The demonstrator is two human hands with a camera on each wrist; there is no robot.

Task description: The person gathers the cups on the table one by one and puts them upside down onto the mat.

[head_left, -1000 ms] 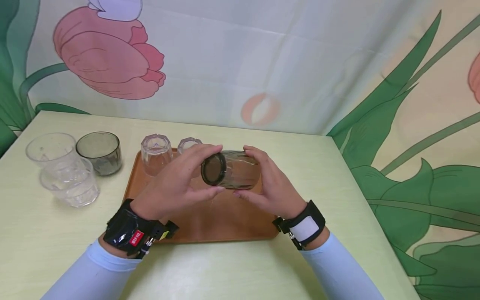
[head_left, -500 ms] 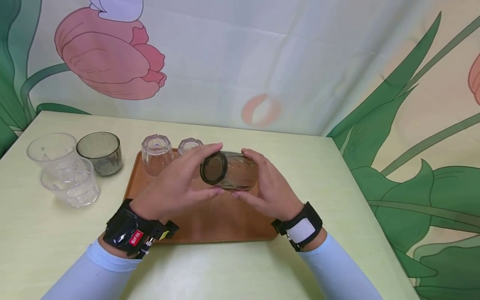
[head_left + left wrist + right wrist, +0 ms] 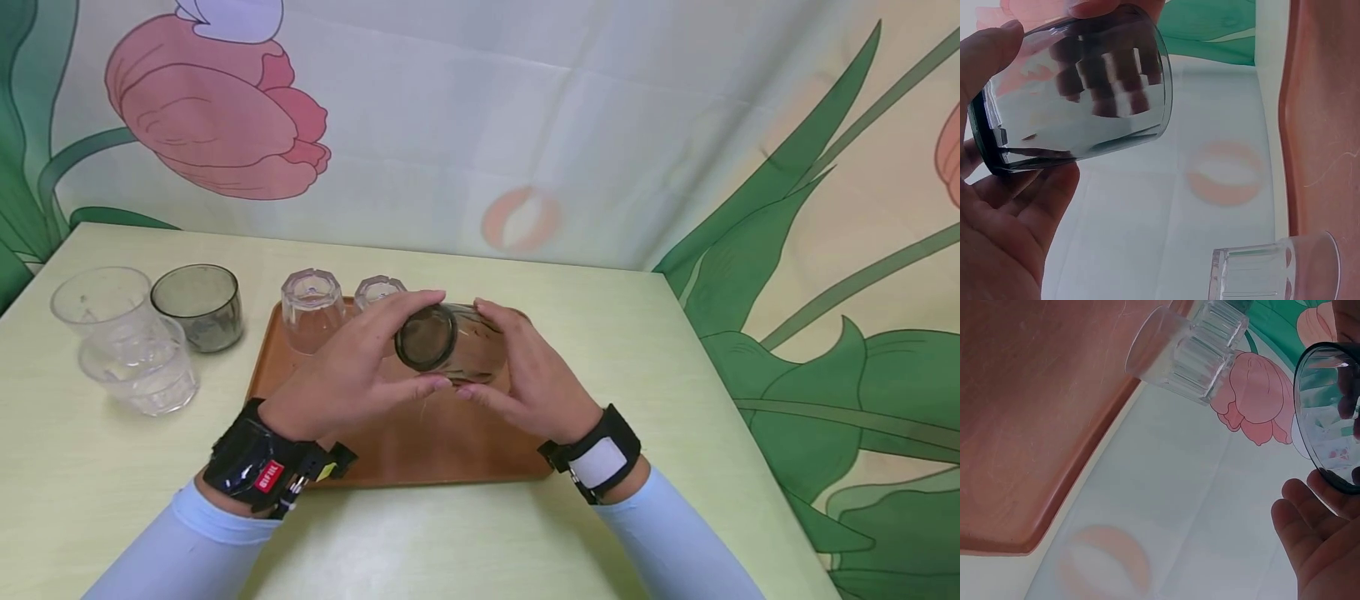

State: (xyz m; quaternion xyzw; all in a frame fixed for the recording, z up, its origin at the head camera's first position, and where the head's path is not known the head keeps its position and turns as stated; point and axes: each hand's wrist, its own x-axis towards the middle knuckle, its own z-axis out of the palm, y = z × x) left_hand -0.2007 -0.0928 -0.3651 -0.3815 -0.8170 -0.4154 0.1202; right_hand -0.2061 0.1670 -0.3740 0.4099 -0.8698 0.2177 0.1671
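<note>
A smoky grey drinking glass [image 3: 474, 354] lies sideways in the air above a brown tray [image 3: 450, 446], its thick base turned to the left. My left hand [image 3: 348, 371] grips the base end between thumb and fingers. At the rim end, my right hand [image 3: 540, 379] grips the same glass from the other side. The left wrist view shows the glass [image 3: 1085, 137] up close, with fingers visible through its wall. Two clear glasses stand upside down on the tray's back left: one faceted glass [image 3: 311, 312] in plain sight, another glass [image 3: 378, 290] partly behind my left hand.
Left of the tray, a second smoky glass [image 3: 198, 312] stands upright on the pale table [image 3: 637, 333]. Beside it are a clear glass [image 3: 101, 296] and another clear glass [image 3: 142, 371], overlapping in view. A curtain printed with flowers [image 3: 420, 150] hangs behind the table.
My right hand has shifted slightly left, along the glass toward my left hand. The glass has turned a little, its base facing more toward the head camera. Other glasses are unmoved.
</note>
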